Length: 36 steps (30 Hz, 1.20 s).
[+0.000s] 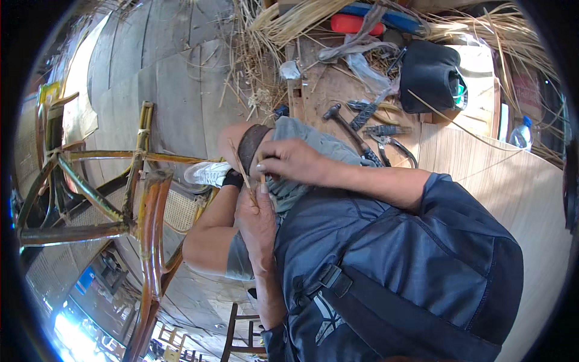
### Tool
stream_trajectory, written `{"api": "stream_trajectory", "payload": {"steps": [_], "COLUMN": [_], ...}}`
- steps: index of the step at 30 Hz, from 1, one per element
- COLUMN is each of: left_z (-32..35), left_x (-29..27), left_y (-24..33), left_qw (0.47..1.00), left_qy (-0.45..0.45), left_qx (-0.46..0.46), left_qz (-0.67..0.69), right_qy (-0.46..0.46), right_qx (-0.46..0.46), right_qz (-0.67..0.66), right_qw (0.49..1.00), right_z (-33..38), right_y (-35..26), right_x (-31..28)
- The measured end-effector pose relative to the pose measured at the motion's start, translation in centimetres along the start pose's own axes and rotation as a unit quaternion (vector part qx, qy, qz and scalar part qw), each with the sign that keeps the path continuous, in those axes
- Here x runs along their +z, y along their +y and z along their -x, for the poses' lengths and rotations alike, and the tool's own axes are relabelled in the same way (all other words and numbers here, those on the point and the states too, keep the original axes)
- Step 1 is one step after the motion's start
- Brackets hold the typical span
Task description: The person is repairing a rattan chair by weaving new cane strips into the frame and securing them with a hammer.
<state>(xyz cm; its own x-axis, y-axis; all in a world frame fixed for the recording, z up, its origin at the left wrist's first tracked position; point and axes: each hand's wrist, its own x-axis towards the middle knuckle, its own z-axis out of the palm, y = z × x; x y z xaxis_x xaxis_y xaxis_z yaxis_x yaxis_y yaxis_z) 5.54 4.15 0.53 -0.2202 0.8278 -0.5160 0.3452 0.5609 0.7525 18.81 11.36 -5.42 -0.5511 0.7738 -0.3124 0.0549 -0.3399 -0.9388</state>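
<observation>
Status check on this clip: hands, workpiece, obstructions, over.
Left hand holding a thin tan strip, tip protruding. Right hand curled close by, grip unclear. Nothing visibly blocking; hammer lying apart from both hands.

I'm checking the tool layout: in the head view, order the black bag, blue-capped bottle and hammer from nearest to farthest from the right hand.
1. Hammer, just right of the right hand.
2. Black bag, toward the upper right.
3. Blue-capped bottle, near the right rim.
</observation>
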Motion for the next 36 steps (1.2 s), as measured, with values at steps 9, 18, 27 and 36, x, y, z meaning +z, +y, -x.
{"api": "stream_trajectory", "payload": {"steps": [9,18,27,36], "left_z": [-0.8,-1.1,-3.0,-3.6], "left_x": [-0.4,0.3,0.6,2.2], "left_y": [-1.8,-0.4,-3.7,-2.8], "left_qw": [0.998,0.995,0.994,0.992], "left_qy": [-0.058,-0.086,-0.052,-0.058], "left_qx": [-0.039,-0.037,0.035,0.065], "left_qz": [0.0,0.027,-0.091,-0.094], "right_qy": [-0.031,0.073,0.197,0.228], "right_qx": [0.012,-0.298,0.016,0.139], "right_qz": [-0.12,0.242,0.149,0.605], "right_qw": [0.992,0.921,0.969,0.75], "right_z": [-1.0,-0.4,1.6,8.3], "right_y": [2.9,3.9,2.1,13.3], "right_x": [0.6,-0.9,-7.6,-21.8]}}
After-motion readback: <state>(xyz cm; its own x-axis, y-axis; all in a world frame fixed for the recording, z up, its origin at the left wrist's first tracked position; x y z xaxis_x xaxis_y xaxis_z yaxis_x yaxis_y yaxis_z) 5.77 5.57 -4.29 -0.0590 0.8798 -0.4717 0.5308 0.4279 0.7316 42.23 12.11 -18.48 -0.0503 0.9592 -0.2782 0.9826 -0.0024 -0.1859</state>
